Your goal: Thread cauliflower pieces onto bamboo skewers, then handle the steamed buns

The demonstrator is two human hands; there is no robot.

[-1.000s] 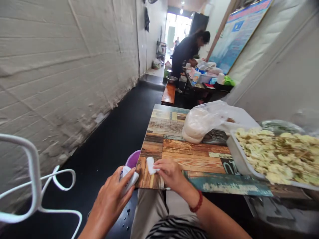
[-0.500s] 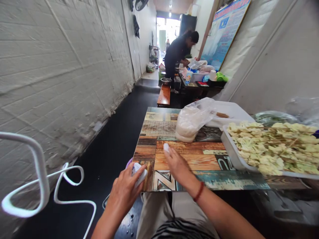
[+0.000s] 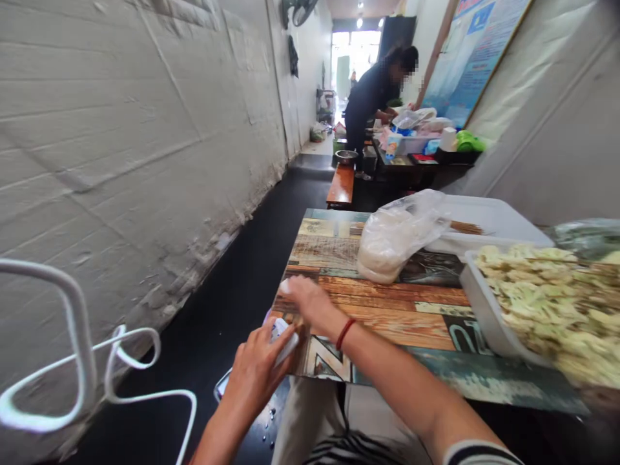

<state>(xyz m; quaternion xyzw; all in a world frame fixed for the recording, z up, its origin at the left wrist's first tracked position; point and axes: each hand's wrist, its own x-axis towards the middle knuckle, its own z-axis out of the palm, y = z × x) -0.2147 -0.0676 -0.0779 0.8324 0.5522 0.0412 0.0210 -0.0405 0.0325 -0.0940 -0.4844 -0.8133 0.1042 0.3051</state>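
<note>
My left hand [image 3: 256, 361] is closed around a white packet with blue marks [image 3: 285, 337], maybe a tissue pack, at the near left corner of the patterned wooden table [image 3: 382, 310]. My right hand [image 3: 312, 303] lies low over the tabletop by its left edge, a little blurred. A small white wad [image 3: 285, 286] that looks like tissue shows at its fingertips, pressed near the edge. Beyond that hand, a clear plastic bag [image 3: 387, 242] with something pale and soft inside rests on the table.
On the right stands a white tub [image 3: 477, 310] heaped with skewered cauliflower [image 3: 547, 303]. Behind it is a white tray [image 3: 504, 216] with thin wooden sticks [image 3: 465, 227]. A person [image 3: 375, 97] bends over a cluttered far table. A white cable [image 3: 77, 342] loops at the left.
My right hand has slid left and away across the tabletop to the left edge, with the white wad. My left hand keeps the packet at the corner. The view has turned left.
</note>
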